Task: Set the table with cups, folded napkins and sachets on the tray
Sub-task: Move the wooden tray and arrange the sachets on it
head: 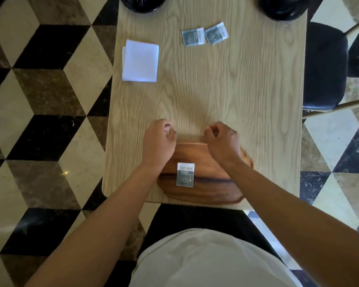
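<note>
A brown wooden tray lies at the near edge of the light wooden table. One grey-and-white sachet rests on the tray's left half. My left hand and my right hand hover over the tray's far rim, fingers curled in, with nothing visible in either. Two more sachets lie side by side far up the table. A stack of white napkins sits unfolded at the far left. Two black cups stand at the far edge, cut off by the frame.
A black padded chair stands against the table's right side. The floor around is a black, white and brown cube-pattern tile. My white shirt fills the bottom of the view.
</note>
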